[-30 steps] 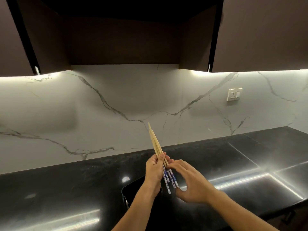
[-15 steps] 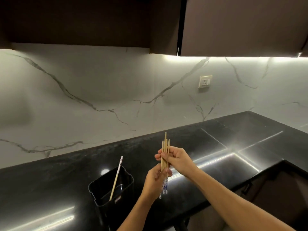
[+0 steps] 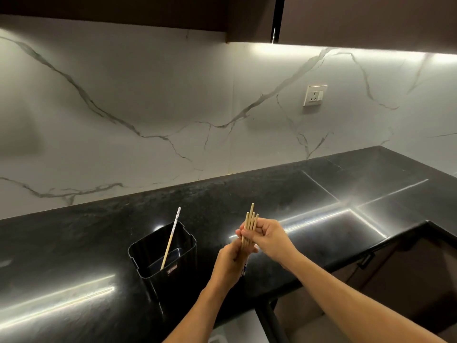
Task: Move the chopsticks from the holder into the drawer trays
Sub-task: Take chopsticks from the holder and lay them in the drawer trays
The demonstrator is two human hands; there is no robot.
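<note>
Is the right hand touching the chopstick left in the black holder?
Apart. The head view shows the right hand gripping the bundle of chopsticks, with bare countertop between it and the lone chopstick.

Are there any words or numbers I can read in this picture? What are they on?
None can be read.
Small label low on the front of the black holder: it has print, but too small and blurred to read.
Blue pattern on the chopstick bundle: decoration, not letters.
Wall socket: no writing visible.

Both hands (image 3: 247, 248) grip chopsticks (image 3: 249, 225).
</note>
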